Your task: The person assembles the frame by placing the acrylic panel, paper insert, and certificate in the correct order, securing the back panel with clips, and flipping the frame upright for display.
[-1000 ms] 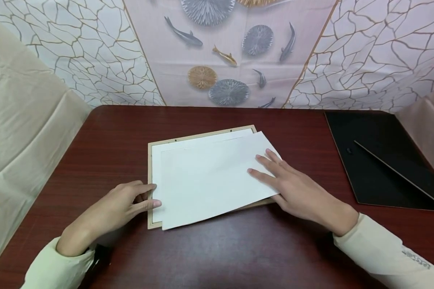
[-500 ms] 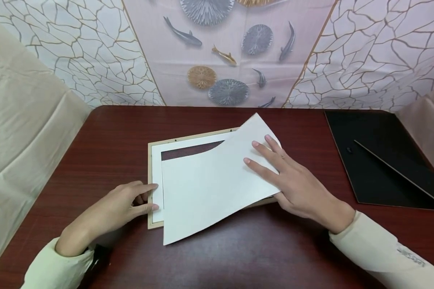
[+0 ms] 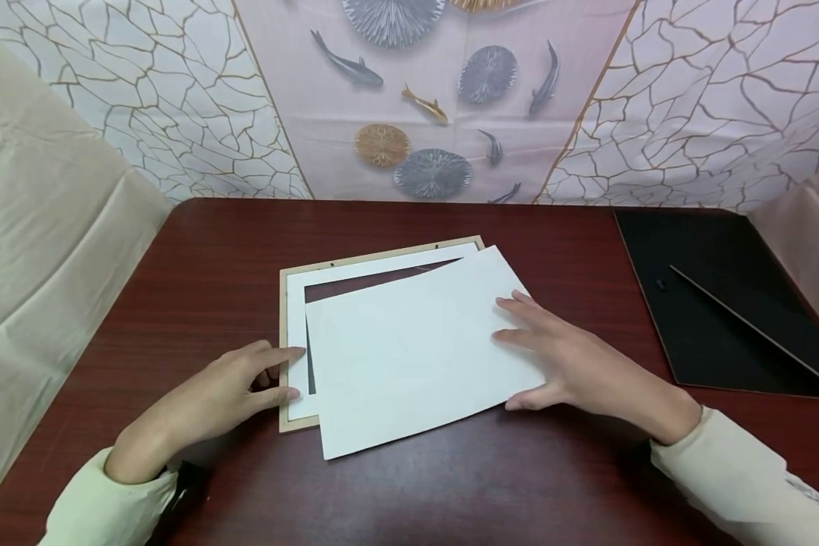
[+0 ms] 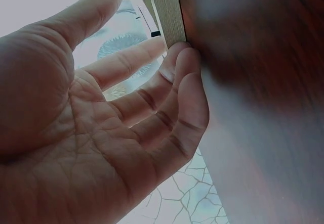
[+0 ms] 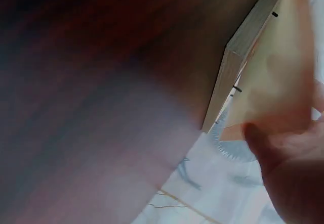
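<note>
A: Where does the thin white rectangular sheet (image 3: 416,356) lie?

B: Askew over the pale wooden rectangular frame (image 3: 283,311), jutting past the frame's near side and right end. It sits between the hands: under the fingers of the right hand (image 3: 573,360), and just beside the left hand (image 3: 225,387), whose forefinger stops short of it.

A: How are those hands?

B: The right is spread, fingertips on top of the sheet, thumb at its near edge. The left is at the frame's left end, forefinger across the rim, other fingers bent against the outer side; I can't tell whether it really grips.

A: And the counts?

B: One sheet, one frame. Inside the frame, one flat white mat (image 3: 296,326) with one straight-edged opening, partly covered. Well to the frame's right, one black rectangular board (image 3: 689,349) with one flat black leg (image 3: 760,322) on it.

A: Around that?

B: One dark red-brown wooden table (image 3: 211,273) under the frame, two pale cloth sleeves (image 3: 109,500) at its near left and near right, and, beyond it, a pale fish-printed cloth (image 3: 444,98).
</note>
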`<state>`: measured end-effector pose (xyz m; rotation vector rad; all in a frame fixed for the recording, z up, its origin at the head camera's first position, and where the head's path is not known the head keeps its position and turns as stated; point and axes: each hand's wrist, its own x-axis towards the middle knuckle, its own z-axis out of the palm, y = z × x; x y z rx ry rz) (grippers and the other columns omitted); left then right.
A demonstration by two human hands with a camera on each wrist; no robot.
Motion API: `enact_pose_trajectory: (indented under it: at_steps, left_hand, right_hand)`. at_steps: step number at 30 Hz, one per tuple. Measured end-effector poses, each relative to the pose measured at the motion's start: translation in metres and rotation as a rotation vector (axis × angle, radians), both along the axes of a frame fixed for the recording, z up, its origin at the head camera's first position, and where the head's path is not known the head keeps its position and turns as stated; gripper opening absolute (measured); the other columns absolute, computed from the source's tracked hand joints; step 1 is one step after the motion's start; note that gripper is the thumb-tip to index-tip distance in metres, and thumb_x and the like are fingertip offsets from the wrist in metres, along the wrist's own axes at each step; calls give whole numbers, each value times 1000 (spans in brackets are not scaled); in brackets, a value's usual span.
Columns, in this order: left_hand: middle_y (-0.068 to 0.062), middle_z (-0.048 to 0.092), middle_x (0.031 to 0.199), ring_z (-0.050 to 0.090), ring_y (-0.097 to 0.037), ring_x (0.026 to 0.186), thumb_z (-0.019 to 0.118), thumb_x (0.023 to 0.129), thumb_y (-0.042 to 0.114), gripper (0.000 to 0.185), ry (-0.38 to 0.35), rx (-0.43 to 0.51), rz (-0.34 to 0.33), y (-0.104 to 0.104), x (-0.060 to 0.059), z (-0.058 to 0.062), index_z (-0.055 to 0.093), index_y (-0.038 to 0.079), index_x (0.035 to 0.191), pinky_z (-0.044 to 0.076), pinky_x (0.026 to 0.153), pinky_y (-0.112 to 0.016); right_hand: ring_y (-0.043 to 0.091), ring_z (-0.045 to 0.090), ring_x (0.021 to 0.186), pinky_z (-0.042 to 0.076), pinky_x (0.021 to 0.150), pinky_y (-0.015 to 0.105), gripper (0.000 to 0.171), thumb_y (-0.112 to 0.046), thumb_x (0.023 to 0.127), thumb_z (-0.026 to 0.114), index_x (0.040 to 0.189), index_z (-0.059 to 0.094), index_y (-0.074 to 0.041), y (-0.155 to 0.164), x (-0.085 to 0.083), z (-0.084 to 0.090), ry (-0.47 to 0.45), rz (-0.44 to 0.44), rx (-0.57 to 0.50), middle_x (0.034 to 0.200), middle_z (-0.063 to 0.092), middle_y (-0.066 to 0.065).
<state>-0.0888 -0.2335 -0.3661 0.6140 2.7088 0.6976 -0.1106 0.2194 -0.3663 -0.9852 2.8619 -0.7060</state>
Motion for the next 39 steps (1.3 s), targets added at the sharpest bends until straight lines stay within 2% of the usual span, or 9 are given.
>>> enact_pose_trajectory:
  at_steps: [3,7,11,15,21,25,28,31,39]
  left_hand:
    - [5,62,104,56,-7,90,74,98,39,56,-7,-18,6,-1,0,1,61,16,147,50,78,-29]
    - [5,62,104,57,-8,91,73,98,39,55,-2,-27,6,-1,1,1,61,17,148,50,80,-31]
    - [5,62,104,57,-8,91,73,98,40,57,-12,-21,4,-1,1,1,60,17,149,50,80,-31]
    - [5,62,106,57,-8,92,73,99,40,58,-24,-27,8,-1,1,1,59,18,150,51,81,-31]
    - [4,62,107,57,-9,92,72,99,42,59,-20,-42,13,-1,1,2,58,17,151,50,82,-33]
    - [5,62,106,57,-9,92,72,99,41,60,-24,-41,17,-2,1,2,57,18,151,50,82,-32]
    - [6,61,105,57,-8,92,72,99,42,60,-29,-34,18,-2,1,2,57,18,152,50,81,-31]
    - [6,61,103,57,-7,91,72,98,42,60,-33,-27,20,-2,2,1,57,19,152,50,80,-30]
    - [6,60,102,56,-6,90,75,97,38,61,-36,-8,1,-3,1,1,57,15,151,49,77,-27]
  right_hand:
    - [40,52,143,45,113,29,44,-20,84,89,124,74,-8,0,-2,-3,-24,-134,-112,153,56,18]
    - [43,66,122,56,94,54,37,-1,87,80,124,72,-1,-1,-8,-5,-36,-315,-148,140,63,26]
    - [38,69,110,56,85,39,49,3,89,74,137,64,-1,0,-17,-2,-168,-433,-176,131,68,25]
    - [25,66,97,51,74,22,60,5,93,66,151,50,0,3,-24,1,-336,-473,-290,129,67,25]
    - [12,63,83,55,70,27,60,0,97,62,155,48,-7,7,-26,4,-489,-483,-352,134,64,21]
    - [14,57,75,51,70,28,51,-1,96,61,146,62,-11,8,-25,5,-518,-484,-348,107,69,15]
    - [18,59,90,47,70,27,48,-1,95,59,142,67,-13,8,-24,4,-510,-461,-338,119,71,16]
    - [24,56,114,46,72,25,48,0,97,57,141,67,-13,9,-23,4,-500,-432,-340,159,52,13]
    - [26,26,157,46,92,11,50,-4,101,60,151,57,-9,19,-22,5,-627,-403,-536,167,40,9]
